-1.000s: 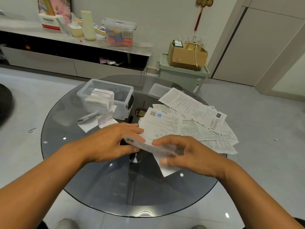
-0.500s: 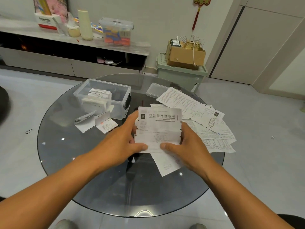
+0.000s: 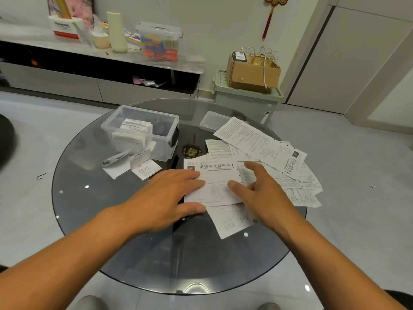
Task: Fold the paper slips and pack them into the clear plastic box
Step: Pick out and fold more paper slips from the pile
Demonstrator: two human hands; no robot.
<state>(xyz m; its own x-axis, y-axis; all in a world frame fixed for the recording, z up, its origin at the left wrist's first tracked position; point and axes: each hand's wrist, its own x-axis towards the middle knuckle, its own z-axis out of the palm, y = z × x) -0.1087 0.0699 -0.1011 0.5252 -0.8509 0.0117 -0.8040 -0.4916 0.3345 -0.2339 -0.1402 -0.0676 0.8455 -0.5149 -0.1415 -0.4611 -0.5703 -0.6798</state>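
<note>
The paper slip (image 3: 213,183) being folded lies flat on the round glass surface (image 3: 93,198), right under both hands. Its long side runs from one hand across to the other. The left hand (image 3: 169,198) lies flat on the slip's left edge, fingers straight, pressing it down, with the thumb at the near corner. The right hand (image 3: 257,191) rests on the slip's right side with loose, spread fingers and thumb; it grips nothing. Both hands touch the slip, so neither one is nearer. I think the next move is to press the fold flat, or fold it again.

Just past the right hand, and off to its right, is a messy pile of unfolded slips (image 3: 268,153), overlapping each other.

Past the left hand lie a small folded slip (image 3: 146,167) and a white piece of paper (image 3: 117,167).

Farther on, beyond the left hand, stands the clear plastic box (image 3: 143,130). It is open. Folded slips (image 3: 134,135) stand packed in its left part, and the right part looks mostly free. Its lid (image 3: 212,121) lies farther off, past the right hand.
</note>
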